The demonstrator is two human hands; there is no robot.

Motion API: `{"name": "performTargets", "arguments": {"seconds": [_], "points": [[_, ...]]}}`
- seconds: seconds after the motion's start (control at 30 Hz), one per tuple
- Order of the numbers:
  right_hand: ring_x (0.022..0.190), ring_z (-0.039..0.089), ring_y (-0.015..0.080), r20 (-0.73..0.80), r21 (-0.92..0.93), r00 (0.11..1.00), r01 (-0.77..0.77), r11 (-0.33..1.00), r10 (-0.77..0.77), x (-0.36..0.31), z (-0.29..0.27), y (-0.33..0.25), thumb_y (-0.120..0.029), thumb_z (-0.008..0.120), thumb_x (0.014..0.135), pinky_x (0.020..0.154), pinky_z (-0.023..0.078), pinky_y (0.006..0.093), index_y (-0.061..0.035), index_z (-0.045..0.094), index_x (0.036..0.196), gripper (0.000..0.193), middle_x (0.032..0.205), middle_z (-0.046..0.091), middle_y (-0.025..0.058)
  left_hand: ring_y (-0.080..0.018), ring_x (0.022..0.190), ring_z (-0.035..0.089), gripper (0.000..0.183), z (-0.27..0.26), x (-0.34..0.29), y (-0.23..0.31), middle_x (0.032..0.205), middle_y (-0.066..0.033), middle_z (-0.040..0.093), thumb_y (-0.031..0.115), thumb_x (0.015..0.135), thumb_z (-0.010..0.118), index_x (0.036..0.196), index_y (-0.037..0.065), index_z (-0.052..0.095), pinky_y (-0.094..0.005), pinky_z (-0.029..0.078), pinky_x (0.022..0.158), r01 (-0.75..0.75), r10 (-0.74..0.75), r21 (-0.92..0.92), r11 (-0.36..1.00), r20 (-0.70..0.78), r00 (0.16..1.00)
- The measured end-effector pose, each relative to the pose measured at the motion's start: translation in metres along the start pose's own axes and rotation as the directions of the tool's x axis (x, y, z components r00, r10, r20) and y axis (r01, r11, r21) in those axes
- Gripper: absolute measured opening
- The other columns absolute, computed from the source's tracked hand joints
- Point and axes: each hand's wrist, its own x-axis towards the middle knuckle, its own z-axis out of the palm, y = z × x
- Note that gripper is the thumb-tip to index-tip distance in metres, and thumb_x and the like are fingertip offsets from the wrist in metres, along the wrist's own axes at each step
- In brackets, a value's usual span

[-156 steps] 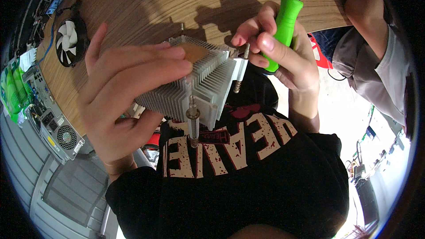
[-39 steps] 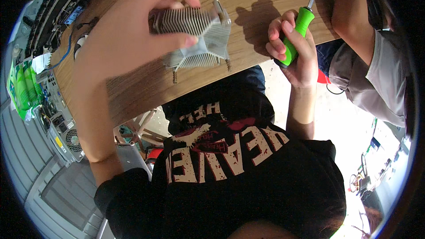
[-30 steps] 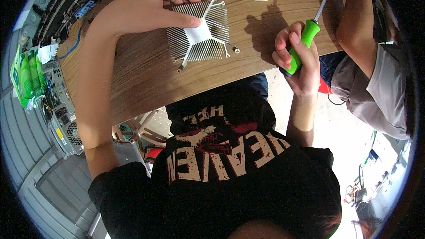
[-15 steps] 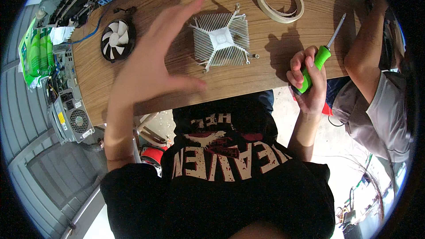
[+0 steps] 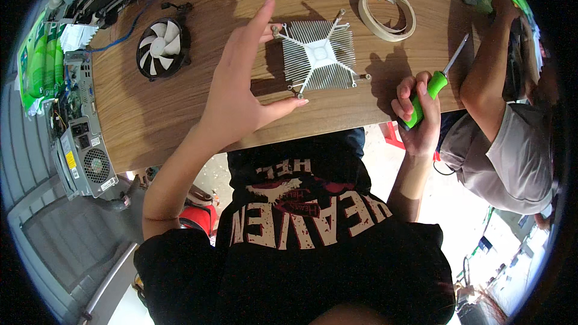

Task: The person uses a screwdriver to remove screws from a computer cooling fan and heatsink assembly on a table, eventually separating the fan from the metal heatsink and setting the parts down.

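Note:
A silver finned heat sink [image 5: 319, 54] with an X-shaped bracket lies on the wooden table in front of me. My left hand [image 5: 241, 81] is at its left side, thumb and fingers spread wide. The thumb tip is by the lower left bracket leg and the fingers are near the upper left one; whether they touch I cannot tell. In my right hand [image 5: 420, 114] is a screwdriver [image 5: 435, 86] with a green handle, its shaft pointing up and away to the right. A black cooling fan [image 5: 160, 48] with white blades lies left of my left hand.
A roll of tape [image 5: 386, 15] lies beyond the heat sink, small screws inside its ring. An opened computer case [image 5: 87, 150] and green packets [image 5: 39, 63] line the left edge. At right, another person's arm [image 5: 490, 78] rests near the table edge.
My left hand has moved right, from a blurred sweep to beside the heat sink's left edge. The right hand still holds the screwdriver in nearly the same place.

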Motion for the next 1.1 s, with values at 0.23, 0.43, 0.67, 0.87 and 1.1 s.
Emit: {"name": "performTargets", "arguments": {"seconds": [0.23, 0.43, 0.67, 0.87, 1.1], "points": [[0.060, 0.045, 0.0101, -0.004, -0.005, 1.000, -0.003, 1.000, 0.003, 0.002, 0.002, 0.000, -0.011, 0.052, 0.095, 0.051, 0.036, 0.0216, -0.0075, 0.041, 0.095, 0.011, 0.084, 0.054, 0.0120, -0.0295, 0.109, 0.051, 0.104, -0.003, -0.004, 0.001, 0.127, -0.0136, 0.050, 0.013, 0.056, 0.086, 0.144, 0.012, 0.032, -0.0399, 0.043, 0.096, -0.052, 0.058, 0.072, 0.996, -0.091, 0.994], [0.061, 0.043, 0.0097, 0.026, 0.007, 1.000, -0.012, 1.000, 0.012, 0.002, -0.001, 0.000, -0.012, 0.052, 0.095, 0.052, 0.036, 0.0218, -0.0078, 0.042, 0.096, 0.011, 0.086, 0.054, 0.0117, -0.0308, 0.110, 0.049, 0.094, -0.009, -0.004, -0.001, 0.125, -0.0119, 0.051, 0.012, 0.057, 0.084, 0.139, 0.010, 0.039, -0.0393, 0.041, 0.092, -0.082, 0.093, 0.120, 0.989, -0.084, 0.992], [0.081, 0.057, 0.0195, 0.175, -0.267, 0.983, 0.093, 0.959, -0.047, -0.002, 0.014, 0.009, -0.006, 0.059, 0.088, 0.064, 0.047, 0.0276, -0.0073, 0.037, 0.111, 0.031, 0.100, 0.047, 0.0126, -0.0300, 0.116, 0.052, 0.101, -0.011, -0.006, -0.010, 0.127, -0.0178, 0.049, 0.015, 0.053, 0.089, 0.137, 0.001, 0.036, -0.0401, 0.042, 0.099, -0.112, 0.131, 0.264, 0.958, -0.056, 0.990], [0.075, 0.058, 0.0162, 0.198, -0.757, 0.977, 0.100, 0.645, 0.081, -0.025, 0.031, 0.001, 0.003, 0.070, 0.080, 0.069, 0.048, 0.0282, -0.0005, 0.044, 0.118, 0.046, 0.100, 0.053, 0.0098, -0.0303, 0.116, 0.051, 0.103, -0.013, -0.008, -0.014, 0.126, -0.0173, 0.050, 0.021, 0.050, 0.091, 0.137, 0.002, 0.038, -0.0395, 0.043, 0.097, -0.099, 0.125, 0.227, 0.969, -0.104, 0.987], [0.078, 0.060, 0.0157, 0.199, -0.922, 0.980, 0.186, 0.339, 0.004, -0.031, 0.051, 0.018, -0.006, 0.073, 0.080, 0.069, 0.048, 0.0263, 0.0010, 0.043, 0.127, 0.057, 0.096, 0.061, 0.0123, -0.0335, 0.123, 0.047, 0.112, -0.006, -0.009, -0.019, 0.137, -0.0173, 0.045, 0.022, 0.051, 0.091, 0.143, 0.003, 0.031, -0.0423, 0.036, 0.105, -0.077, 0.098, 0.164, 0.984, -0.128, 0.987]]}}
